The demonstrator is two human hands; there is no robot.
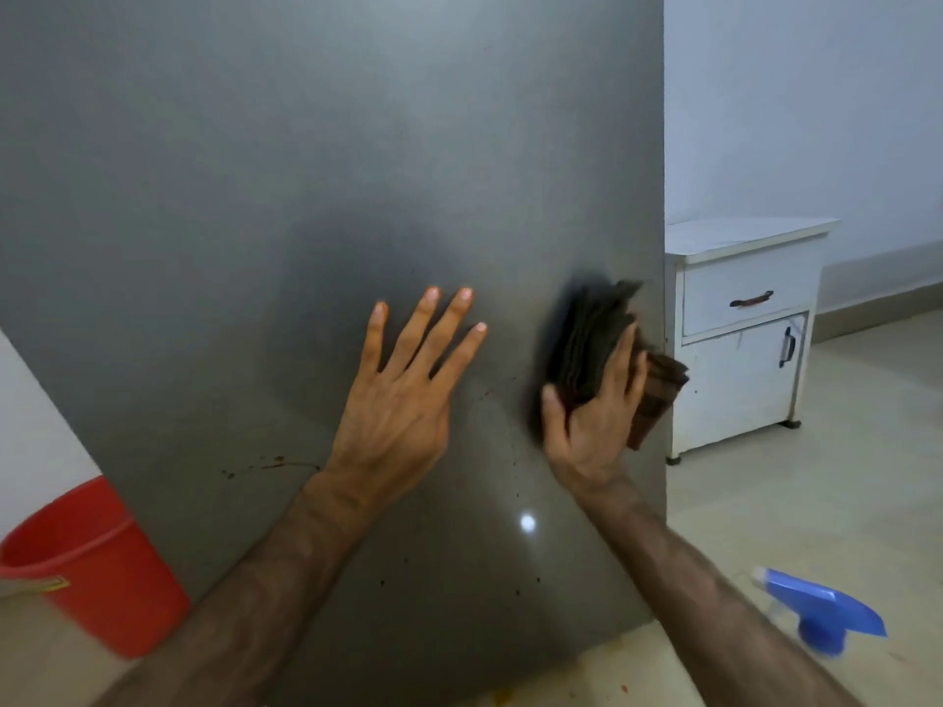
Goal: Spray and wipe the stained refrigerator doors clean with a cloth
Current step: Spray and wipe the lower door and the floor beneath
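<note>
A grey refrigerator door (pixel 255 196) fills most of the view. Reddish-brown stains (pixel 270 464) and small dark specks mark its lower part. My left hand (pixel 403 395) rests flat on the door with fingers spread and holds nothing. My right hand (pixel 594 415) presses a folded dark brown cloth (pixel 592 344) against the door near its right edge; the cloth is blurred. A blue spray bottle head (pixel 821 612) shows at the lower right, beside my right forearm, on the floor side.
A red bucket (pixel 97 568) stands on the floor at the lower left of the refrigerator. A white cabinet (pixel 740 339) with a drawer and a door stands to the right, against a pale wall. Beige floor tiles lie below.
</note>
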